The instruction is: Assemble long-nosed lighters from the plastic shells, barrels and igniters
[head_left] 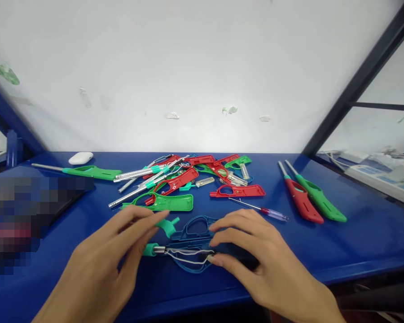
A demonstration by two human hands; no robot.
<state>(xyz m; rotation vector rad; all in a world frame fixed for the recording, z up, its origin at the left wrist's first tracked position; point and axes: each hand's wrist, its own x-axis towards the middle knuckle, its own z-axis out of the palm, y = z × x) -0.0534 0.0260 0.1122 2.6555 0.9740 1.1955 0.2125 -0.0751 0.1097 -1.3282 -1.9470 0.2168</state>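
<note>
A blue lighter shell half point(197, 229) lies on the blue table point(363, 233) right in front of me, with a metal tube, a teal collar point(150, 249) and thin wires laid in it. My left hand point(101, 264) pinches a teal plastic trigger piece point(167, 225) between thumb and forefinger, just left of the shell. My right hand point(256, 255) rests over the shell's right end, fingers curled down, fingertips pressing on the wires and shell.
Behind lies a pile of red, green and blue shell halves and metal tubes point(185, 179). A small screwdriver point(261, 209) lies right of centre. Two assembled lighters, red point(299, 199) and green point(318, 197), lie at right; another green one point(87, 172) and a white case point(81, 158) at left.
</note>
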